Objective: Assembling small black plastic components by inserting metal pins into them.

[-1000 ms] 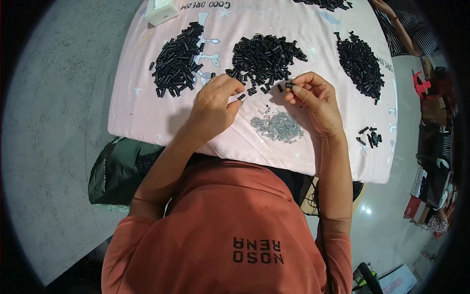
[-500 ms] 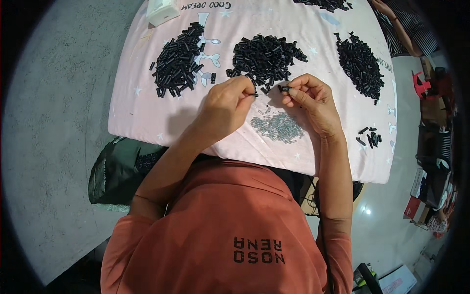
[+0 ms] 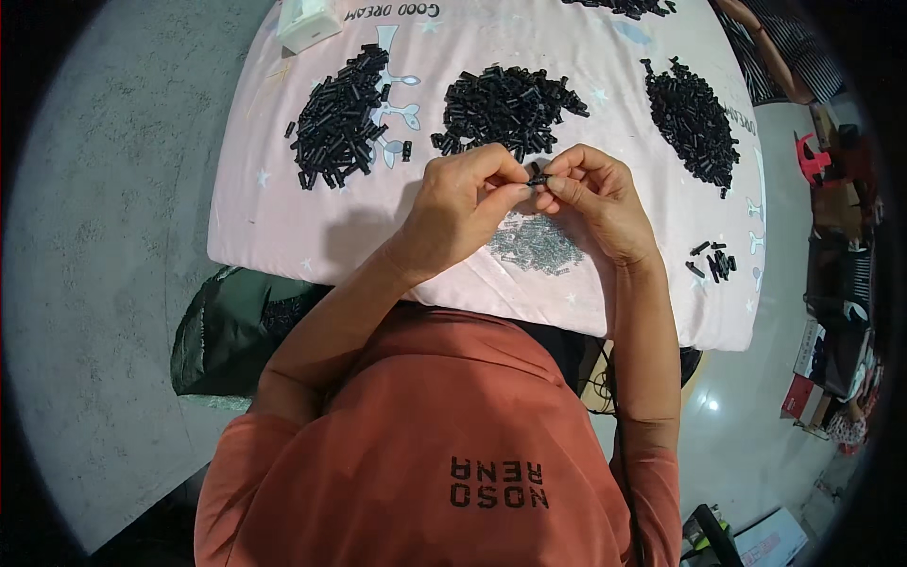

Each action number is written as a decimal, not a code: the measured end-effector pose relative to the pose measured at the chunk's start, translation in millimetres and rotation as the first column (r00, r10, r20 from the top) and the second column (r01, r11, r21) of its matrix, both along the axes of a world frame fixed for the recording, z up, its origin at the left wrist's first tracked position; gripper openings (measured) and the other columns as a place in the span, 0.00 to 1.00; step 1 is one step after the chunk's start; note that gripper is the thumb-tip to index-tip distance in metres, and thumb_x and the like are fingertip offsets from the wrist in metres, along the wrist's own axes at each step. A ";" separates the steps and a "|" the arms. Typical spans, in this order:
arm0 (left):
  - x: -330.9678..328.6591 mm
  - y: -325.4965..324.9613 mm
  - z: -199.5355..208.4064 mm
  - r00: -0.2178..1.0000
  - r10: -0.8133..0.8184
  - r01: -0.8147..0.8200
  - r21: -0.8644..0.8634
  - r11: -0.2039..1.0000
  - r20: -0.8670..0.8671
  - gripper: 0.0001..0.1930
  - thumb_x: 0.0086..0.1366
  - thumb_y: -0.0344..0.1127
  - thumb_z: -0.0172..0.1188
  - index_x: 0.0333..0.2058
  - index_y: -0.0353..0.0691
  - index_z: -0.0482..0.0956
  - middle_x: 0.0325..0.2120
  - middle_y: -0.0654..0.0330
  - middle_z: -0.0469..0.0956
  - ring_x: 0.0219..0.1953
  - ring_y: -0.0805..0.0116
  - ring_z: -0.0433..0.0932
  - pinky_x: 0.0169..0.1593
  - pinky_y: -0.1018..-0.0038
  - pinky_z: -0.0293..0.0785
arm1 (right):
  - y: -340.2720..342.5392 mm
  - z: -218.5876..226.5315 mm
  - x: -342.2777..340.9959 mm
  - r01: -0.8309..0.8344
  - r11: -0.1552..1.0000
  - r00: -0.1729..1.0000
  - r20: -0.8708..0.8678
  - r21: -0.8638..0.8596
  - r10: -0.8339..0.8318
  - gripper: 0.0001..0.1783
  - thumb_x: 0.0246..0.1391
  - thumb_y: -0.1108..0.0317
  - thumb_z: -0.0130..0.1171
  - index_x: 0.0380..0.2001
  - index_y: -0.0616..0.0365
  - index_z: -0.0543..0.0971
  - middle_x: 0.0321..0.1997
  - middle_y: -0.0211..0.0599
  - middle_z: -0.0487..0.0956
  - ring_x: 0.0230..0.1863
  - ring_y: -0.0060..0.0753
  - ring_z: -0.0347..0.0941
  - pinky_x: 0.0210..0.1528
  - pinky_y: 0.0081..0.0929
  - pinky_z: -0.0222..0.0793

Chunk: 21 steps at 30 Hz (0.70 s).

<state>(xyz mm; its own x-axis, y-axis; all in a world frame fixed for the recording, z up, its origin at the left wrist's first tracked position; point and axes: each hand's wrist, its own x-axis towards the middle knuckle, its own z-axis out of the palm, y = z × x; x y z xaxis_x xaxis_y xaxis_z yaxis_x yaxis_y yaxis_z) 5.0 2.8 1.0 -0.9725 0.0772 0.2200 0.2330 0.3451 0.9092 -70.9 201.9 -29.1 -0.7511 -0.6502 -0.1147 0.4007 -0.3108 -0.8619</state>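
Lying left of hands: black pile (image 3: 338, 123), cloth (image 3: 260, 222) stretching between. Left hand (image 3: 463, 197) just brought rightward, fingertips pinched on black piece (image 3: 537, 180); work apparently now two-handed. Same piece pinched by right hand (image 3: 605, 200). Shiny bits (image 3: 537, 248) spread just nearer. Loose pieces (image 3: 715, 267) scattered farther right, near cloth's right edge.

Dark lettering (image 3: 378, 13) on pink cloth (image 3: 246, 208), upside-down black capitals (image 3: 484, 496) on orange shirt (image 3: 406, 416)

A white box (image 3: 310, 28) sits at the far left of a pink cloth (image 3: 248, 208), a dark green bag (image 3: 225, 335) lies by the near left edge, and a red carton (image 3: 801, 399) stands among clutter (image 3: 839, 364) on the right
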 end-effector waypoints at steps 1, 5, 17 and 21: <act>-0.2 -0.1 -0.9 1.000 -0.004 0.004 0.009 1.000 0.007 0.04 0.62 0.20 0.62 0.36 0.31 0.79 0.30 0.62 0.79 0.32 0.80 0.75 0.38 0.80 0.74 | 0.3 0.1 -0.5 -0.002 1.000 1.000 -0.008 0.003 0.002 0.03 0.60 0.78 0.61 0.38 0.64 0.79 0.32 0.38 0.83 0.32 0.23 0.80 0.37 0.17 0.77; 0.8 -2.7 -4.9 0.999 -0.018 0.018 -0.013 1.000 0.028 0.03 0.63 0.20 0.61 0.36 0.30 0.79 0.30 0.62 0.79 0.33 0.80 0.76 0.40 0.81 0.74 | -0.1 -1.0 -0.3 -0.013 1.000 0.999 -0.046 0.011 0.013 0.03 0.60 0.78 0.61 0.37 0.64 0.79 0.32 0.38 0.83 0.32 0.23 0.80 0.37 0.17 0.77; 2.9 -0.6 -18.1 0.963 -0.098 -0.014 0.411 0.911 0.250 0.03 0.67 0.21 0.58 0.38 0.29 0.77 0.33 0.60 0.79 0.36 0.77 0.78 0.42 0.79 0.77 | -1.1 -2.6 0.3 -0.036 0.999 0.996 -0.077 0.036 0.039 0.01 0.60 0.79 0.60 0.36 0.64 0.79 0.32 0.37 0.83 0.32 0.23 0.80 0.37 0.18 0.77; 0.6 -1.2 -16.1 0.957 -0.129 -0.016 0.493 0.870 0.259 0.03 0.67 0.22 0.58 0.39 0.30 0.77 0.33 0.58 0.80 0.36 0.75 0.79 0.43 0.78 0.79 | -1.6 -2.8 -0.7 -0.033 0.999 0.997 -0.069 0.028 0.035 0.01 0.60 0.78 0.60 0.36 0.64 0.79 0.31 0.38 0.83 0.33 0.23 0.80 0.38 0.19 0.78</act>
<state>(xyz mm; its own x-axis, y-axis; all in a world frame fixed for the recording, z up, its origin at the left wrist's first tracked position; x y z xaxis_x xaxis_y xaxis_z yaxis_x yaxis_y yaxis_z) 5.6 1.7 -15.1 -0.9956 0.0884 -0.0312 -0.0454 -0.1624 0.9857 -71.6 200.3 -31.9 -0.7356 -0.6727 -0.0805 0.3492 -0.2747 -0.8959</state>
